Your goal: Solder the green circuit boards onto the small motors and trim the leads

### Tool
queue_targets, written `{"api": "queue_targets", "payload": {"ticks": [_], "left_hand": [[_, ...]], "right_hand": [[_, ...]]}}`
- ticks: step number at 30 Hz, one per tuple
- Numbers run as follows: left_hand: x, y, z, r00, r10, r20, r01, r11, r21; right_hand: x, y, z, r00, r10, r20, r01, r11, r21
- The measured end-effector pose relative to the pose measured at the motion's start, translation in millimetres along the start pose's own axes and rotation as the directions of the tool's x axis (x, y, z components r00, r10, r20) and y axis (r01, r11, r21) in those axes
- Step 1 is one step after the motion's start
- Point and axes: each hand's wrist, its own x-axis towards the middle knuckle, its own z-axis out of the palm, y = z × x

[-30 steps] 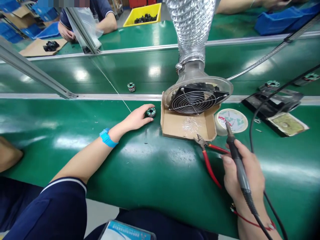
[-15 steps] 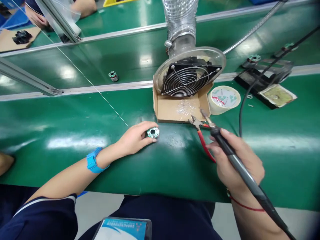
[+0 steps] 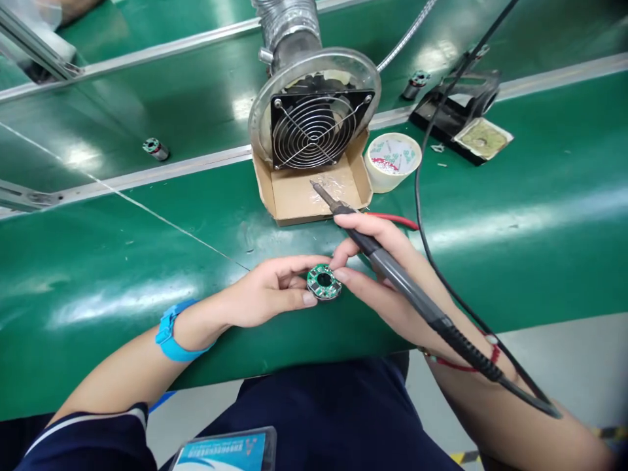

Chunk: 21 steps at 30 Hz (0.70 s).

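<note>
Green Ring Steadied Between Two Hands

Both hands meet at a ring-shaped circuit part point(image 3: 324, 292) above or on the green desk point(image 3: 554, 261); whether it touches the surface cannot be told. The left hand point(image 3: 260, 294) curls around it, thumb and forefinger parted only by its width. The right hand point(image 3: 392, 311) sets thumb and a fingertip to the opposite edge while gripping a soldering iron point(image 3: 392, 267), its tip pointing away over a cardboard box point(image 3: 289, 204) beneath a fan point(image 3: 313, 131). The step in hand appears to be positioning the part, with the iron held clear. Any move with the iron would call for a firm left grip and a tip kept off the fingers. Beside the box stands a tape roll point(image 3: 392, 163); a red handle point(image 3: 395, 220) lies near.
</note>
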Motion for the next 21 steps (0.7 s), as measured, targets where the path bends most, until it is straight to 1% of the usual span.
{"api": "queue_targets", "payload": {"ticks": [3, 8, 13, 17, 21], "left_hand": [[-4, -2, -2.0, 0.999, -0.011, 0.047, 0.008, 0.998, 0.060], [-9, -3, -5.8, 0.999, -0.012, 0.051, 0.001, 0.978, 0.207], [-9, -2, -7.8, 0.998, -0.005, 0.066, -0.011, 0.970, 0.243], [-10, -2, -6.6, 0.999, -0.008, 0.053, -0.004, 0.975, 0.223], [-9, -2, -5.4, 0.997, 0.014, 0.072, -0.026, 0.986, 0.166]], "right_hand": [[5, -2, -4, 0.995, 0.075, 0.066, -0.076, 0.997, 0.007], [10, -2, -5, 0.992, 0.072, 0.108, -0.076, 0.996, 0.038], [13, -4, -3, 0.988, 0.095, 0.119, -0.097, 0.995, 0.009], [11, -4, 1, 0.993, 0.016, 0.120, -0.022, 0.998, 0.053], [9, -2, 4, 0.989, -0.072, 0.130, 0.079, 0.995, -0.056]]}}
